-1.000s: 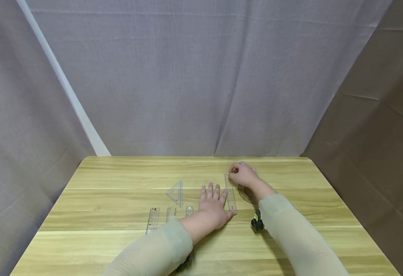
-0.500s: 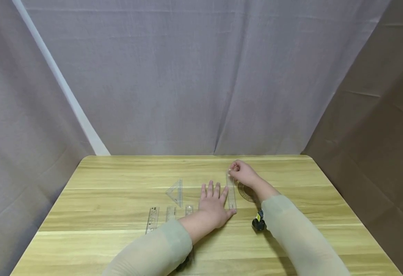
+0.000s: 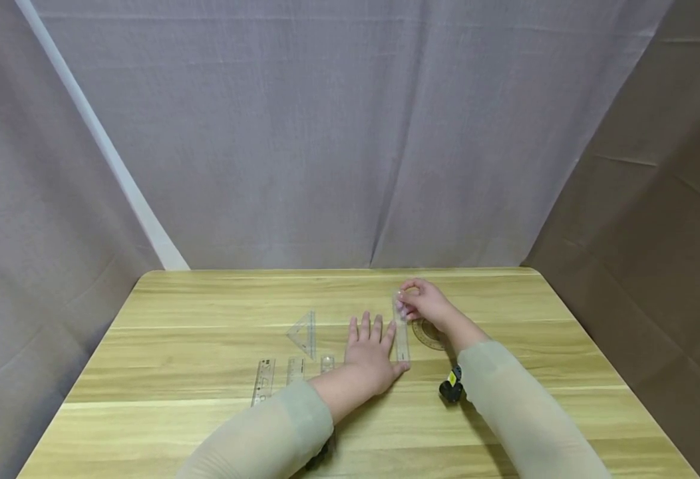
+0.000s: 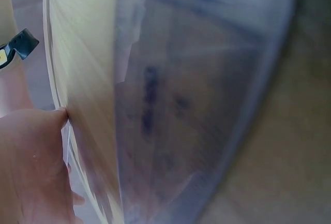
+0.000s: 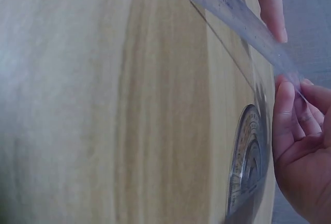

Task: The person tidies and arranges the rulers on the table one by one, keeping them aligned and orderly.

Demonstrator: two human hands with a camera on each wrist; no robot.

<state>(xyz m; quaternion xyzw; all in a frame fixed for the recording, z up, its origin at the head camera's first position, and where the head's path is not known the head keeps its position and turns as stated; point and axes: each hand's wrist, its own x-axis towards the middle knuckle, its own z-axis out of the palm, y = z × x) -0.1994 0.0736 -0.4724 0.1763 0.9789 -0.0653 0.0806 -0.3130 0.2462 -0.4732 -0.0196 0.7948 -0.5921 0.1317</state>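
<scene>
A clear plastic ruler (image 3: 402, 340) points away from me at the middle of the table. My right hand (image 3: 429, 305) pinches its far end between thumb and fingers. In the right wrist view the ruler (image 5: 248, 25) bows upward, its far end off the wood. My left hand (image 3: 370, 359) lies flat with fingers spread, its thumb pressing the ruler's near end to the table. A clear round-edged protractor (image 3: 426, 334) lies just right of the ruler, partly behind my right wrist.
A clear set square (image 3: 305, 334) lies left of my left hand. Several clear rulers lie nearer: a left ruler (image 3: 263, 381), a middle ruler (image 3: 295, 369) and a right ruler (image 3: 327, 363), partly under my left forearm. Grey curtains (image 3: 302, 133) stand behind the wooden table (image 3: 206, 299).
My right hand has shifted slightly and turned at the ruler's far end; that end now stands higher, with fingers showing behind it. My left hand stays in place.
</scene>
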